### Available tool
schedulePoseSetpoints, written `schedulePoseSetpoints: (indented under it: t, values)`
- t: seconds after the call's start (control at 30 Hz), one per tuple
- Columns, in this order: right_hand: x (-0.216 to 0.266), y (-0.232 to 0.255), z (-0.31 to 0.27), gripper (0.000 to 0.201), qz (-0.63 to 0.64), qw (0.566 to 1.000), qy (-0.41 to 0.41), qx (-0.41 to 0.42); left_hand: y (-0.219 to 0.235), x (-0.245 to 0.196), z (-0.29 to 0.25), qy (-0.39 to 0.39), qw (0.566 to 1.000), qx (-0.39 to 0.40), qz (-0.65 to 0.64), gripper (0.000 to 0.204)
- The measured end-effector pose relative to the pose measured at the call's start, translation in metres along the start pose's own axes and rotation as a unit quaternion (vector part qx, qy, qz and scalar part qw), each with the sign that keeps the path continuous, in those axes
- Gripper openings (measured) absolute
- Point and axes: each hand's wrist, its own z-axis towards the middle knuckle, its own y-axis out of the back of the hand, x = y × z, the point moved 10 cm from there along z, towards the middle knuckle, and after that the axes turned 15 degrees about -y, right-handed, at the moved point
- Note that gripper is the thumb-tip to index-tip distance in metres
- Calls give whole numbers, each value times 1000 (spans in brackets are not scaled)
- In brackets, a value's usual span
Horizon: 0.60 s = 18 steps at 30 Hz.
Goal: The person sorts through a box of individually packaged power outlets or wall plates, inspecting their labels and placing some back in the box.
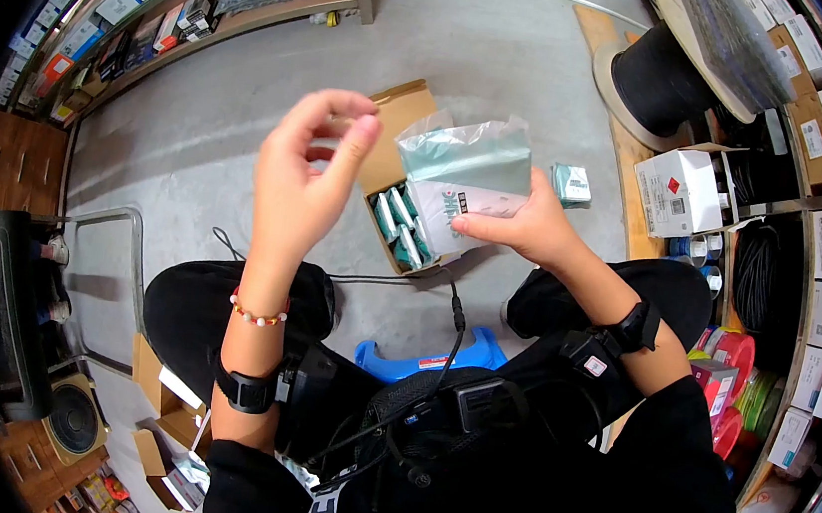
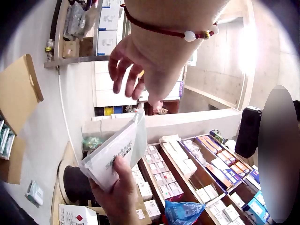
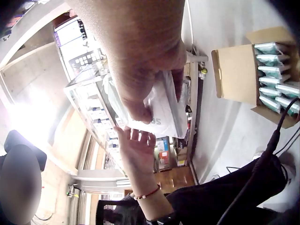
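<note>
My right hand (image 1: 532, 227) grips a flat plastic bag (image 1: 471, 161), clear at its top, with green and white print and dark lettering. The thumb presses on the bag's front face, and the other fingers are behind it. Raised to the left of the bag, my left hand (image 1: 308, 171) has loosely bent fingers with nothing between them. In the left wrist view its fingers hang above the bag's top edge. Under the bag, an open cardboard box (image 1: 396, 160) holds several green-and-white packets (image 1: 400, 210). One more packet (image 1: 571, 183) lies on the floor to the right.
A blue stool (image 1: 430, 357) and a black cable (image 1: 458, 312) are close in front of my body. To the right stand a large cable spool (image 1: 655, 77), a white carton (image 1: 673, 194) and loaded shelves (image 1: 808, 338). Another shelf (image 1: 246, 14) runs along the upper left.
</note>
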Motion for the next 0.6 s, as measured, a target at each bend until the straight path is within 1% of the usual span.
schedulePoseSetpoints:
  t: [0.03, 0.07, 0.17, 0.3, 0.4, 0.5, 0.6]
  values:
    - [1, 0, 0, 43, -8, 1000, 2, -5, -6, 5, -3, 44, 999, 17, -21, 12]
    - [2, 1, -1, 43, -15, 1000, 4, -9, -14, 7, -8, 89, 994, 59, -20, 18]
    - [2, -1, 1, 41, -6, 1000, 14, -2, -37, 8, -19, 128, 985, 104, -52, 22]
    - [1, -1, 1, 41, 0, 1000, 8, -3, -41, 11, -22, 146, 980, 83, -104, 19]
    - [-2, -1, 3, 42, 4, 1000, 3, 0, -39, 17, -23, 142, 978, 43, -148, 16]
    - [-4, 0, 4, 42, 3, 1000, 0, -3, -33, 20, -23, 146, 975, 6, -167, 15]
    - [-3, -1, 3, 43, -2, 1000, -3, -11, -30, 20, -22, 139, 974, -10, -178, 15]
